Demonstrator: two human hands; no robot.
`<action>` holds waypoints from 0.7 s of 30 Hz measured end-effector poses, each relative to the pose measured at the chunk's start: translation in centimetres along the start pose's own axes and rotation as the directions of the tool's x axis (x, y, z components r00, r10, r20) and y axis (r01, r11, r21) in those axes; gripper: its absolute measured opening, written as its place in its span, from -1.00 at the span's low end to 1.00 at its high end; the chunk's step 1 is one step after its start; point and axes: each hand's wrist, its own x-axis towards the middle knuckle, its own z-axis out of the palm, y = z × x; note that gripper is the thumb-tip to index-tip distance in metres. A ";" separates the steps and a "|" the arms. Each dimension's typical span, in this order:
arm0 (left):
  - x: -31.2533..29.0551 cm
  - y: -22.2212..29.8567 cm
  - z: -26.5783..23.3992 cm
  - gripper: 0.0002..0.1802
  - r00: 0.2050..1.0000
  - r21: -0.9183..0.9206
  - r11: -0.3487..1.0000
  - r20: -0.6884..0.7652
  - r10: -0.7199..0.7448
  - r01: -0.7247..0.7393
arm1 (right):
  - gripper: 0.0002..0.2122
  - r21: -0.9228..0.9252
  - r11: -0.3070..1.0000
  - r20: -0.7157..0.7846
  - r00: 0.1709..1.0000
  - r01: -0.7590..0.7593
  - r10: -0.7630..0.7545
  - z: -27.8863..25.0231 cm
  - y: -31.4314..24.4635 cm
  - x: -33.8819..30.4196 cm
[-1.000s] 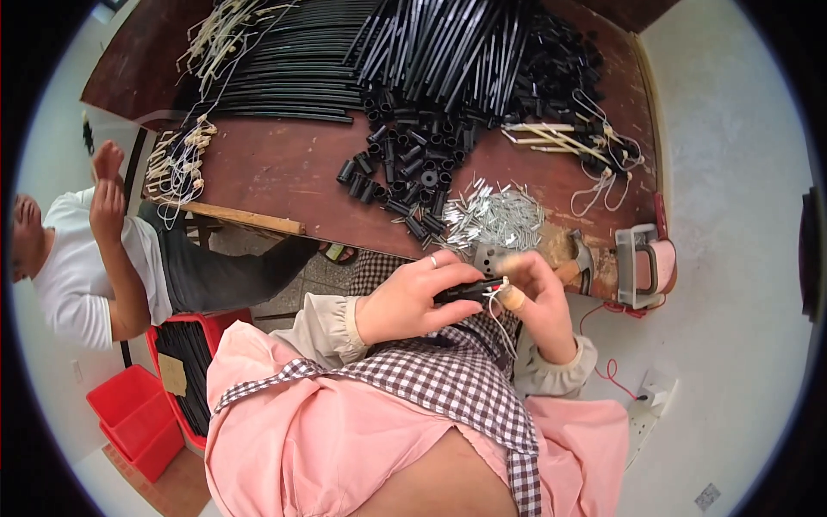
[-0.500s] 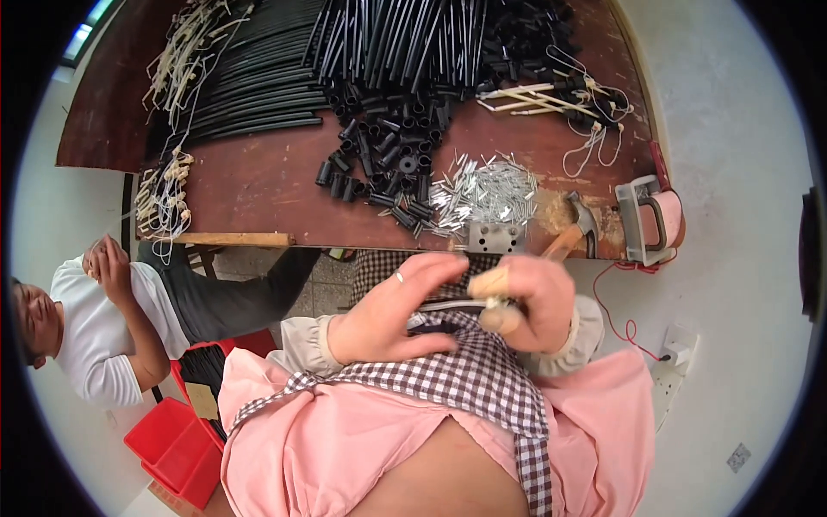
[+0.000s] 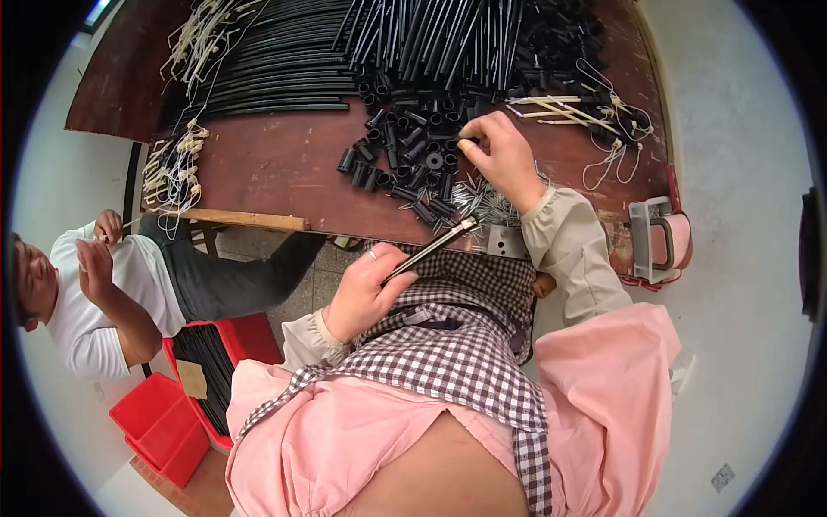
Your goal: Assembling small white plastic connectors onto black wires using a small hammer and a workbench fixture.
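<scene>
My left hand (image 3: 365, 291) is closed around a thin black tube (image 3: 427, 250), held slanting up to the right just off the table's front edge. A small cream-coloured piece (image 3: 468, 224) sits at the tube's far end. My right hand (image 3: 504, 159) reaches over the pile of short black sleeves (image 3: 407, 142), thumb and fingers pinched together at its right side. Yellowish tape wraps one of its digits. Whether a sleeve is between those fingertips I cannot make out. Below that forearm lies a heap of small silvery pins (image 3: 487, 202), partly hidden, beside a metal block with holes (image 3: 506, 242).
Long black rods (image 3: 276, 82) cover the back of the brown table (image 3: 258, 164). Cream sticks with white cords lie left (image 3: 177, 168) and right (image 3: 560, 110). A clear container (image 3: 652, 241) stands at the right edge. At left sits another person (image 3: 95, 293) near red bins (image 3: 159, 426).
My right hand has left the cream piece and moved up and forward to the black sleeves. My left hand now holds the tube. The view has shifted slightly.
</scene>
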 end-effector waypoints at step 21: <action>0.7 1.3 0.4 -0.69 0.987 0.036 0.994 0.123 -0.103 0.099 | -0.86 -0.380 0.925 0.120 0.990 -0.020 0.071 -2.2 -2.9 -0.2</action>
